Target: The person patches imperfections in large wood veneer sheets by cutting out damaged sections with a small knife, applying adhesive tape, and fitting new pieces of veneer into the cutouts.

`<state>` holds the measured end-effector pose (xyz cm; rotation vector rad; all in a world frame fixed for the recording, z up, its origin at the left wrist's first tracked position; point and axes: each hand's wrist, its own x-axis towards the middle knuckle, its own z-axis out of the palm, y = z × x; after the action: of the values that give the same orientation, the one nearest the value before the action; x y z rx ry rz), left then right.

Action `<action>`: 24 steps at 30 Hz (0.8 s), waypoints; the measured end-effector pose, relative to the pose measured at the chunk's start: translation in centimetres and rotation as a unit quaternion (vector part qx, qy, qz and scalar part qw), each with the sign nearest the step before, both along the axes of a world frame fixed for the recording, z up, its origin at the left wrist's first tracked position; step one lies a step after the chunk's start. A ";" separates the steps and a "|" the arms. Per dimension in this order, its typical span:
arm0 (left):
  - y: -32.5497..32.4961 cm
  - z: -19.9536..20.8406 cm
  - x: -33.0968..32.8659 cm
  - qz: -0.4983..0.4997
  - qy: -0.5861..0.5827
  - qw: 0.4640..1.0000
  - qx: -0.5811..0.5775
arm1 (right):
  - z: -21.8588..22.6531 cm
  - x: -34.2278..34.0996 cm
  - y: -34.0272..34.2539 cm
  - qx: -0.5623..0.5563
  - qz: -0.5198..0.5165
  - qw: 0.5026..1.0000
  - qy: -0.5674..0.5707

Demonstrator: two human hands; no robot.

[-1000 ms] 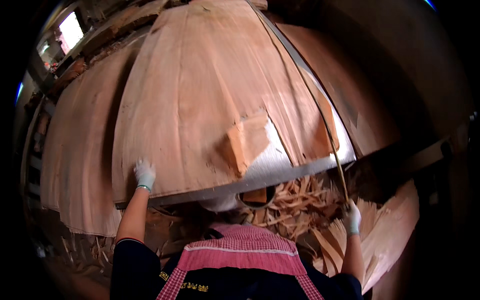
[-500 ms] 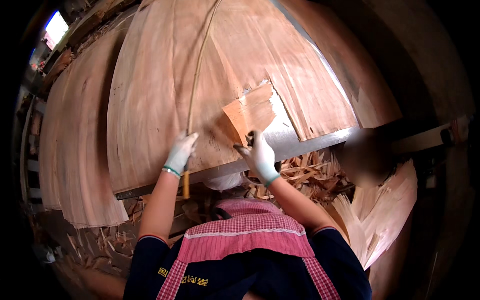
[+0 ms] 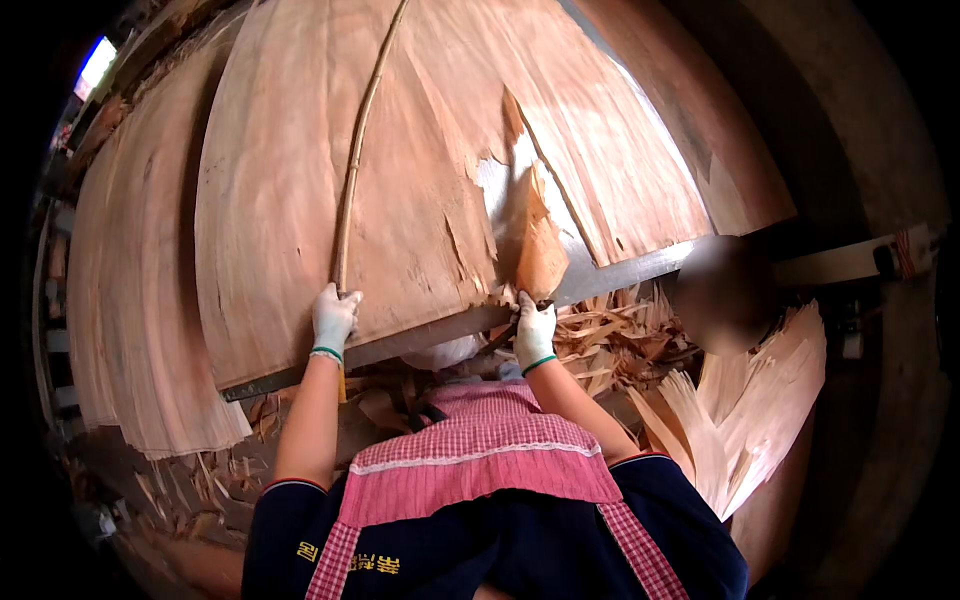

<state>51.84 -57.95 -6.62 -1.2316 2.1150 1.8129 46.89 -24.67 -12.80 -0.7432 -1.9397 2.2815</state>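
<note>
At table edge [image 3: 630, 275], left hand [image 3: 334, 317] clasps stick [image 3: 356, 170], right hand [image 3: 536, 332] pinches veneer [image 3: 541, 258].

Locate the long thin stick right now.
In the head view, the stick is left of centre, held in the left hand, over the large wood sheet.

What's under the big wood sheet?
A grey metal surface shows through the gap in the wood sheet and along its near edge. The torn piece at the right hand hides part of the gap; what lies beneath the rest is covered.
</note>
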 end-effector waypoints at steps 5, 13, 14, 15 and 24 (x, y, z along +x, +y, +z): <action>-0.2 0.1 0.9 0.004 -0.001 1.000 -0.004 | 1.5 0.9 5.3 -0.074 -0.034 0.994 -0.074; 0.1 -0.1 0.7 -0.024 0.025 0.999 -0.007 | -0.3 15.3 35.7 0.558 0.281 0.686 -0.374; 0.6 -0.1 0.0 -0.017 0.004 1.000 0.003 | -0.5 16.1 39.8 0.612 0.234 0.651 -0.384; 0.7 -0.6 0.1 -0.022 0.005 0.999 -0.025 | -1.7 17.0 43.1 0.663 0.193 0.609 -0.390; 5.1 -0.5 4.3 -0.001 0.084 0.995 -0.062 | 6.1 -10.8 39.4 0.222 0.459 0.836 -0.203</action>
<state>56.19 -52.89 -7.12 -1.1377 2.3505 1.8689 36.09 14.70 -6.65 -0.2451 -3.4489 1.8951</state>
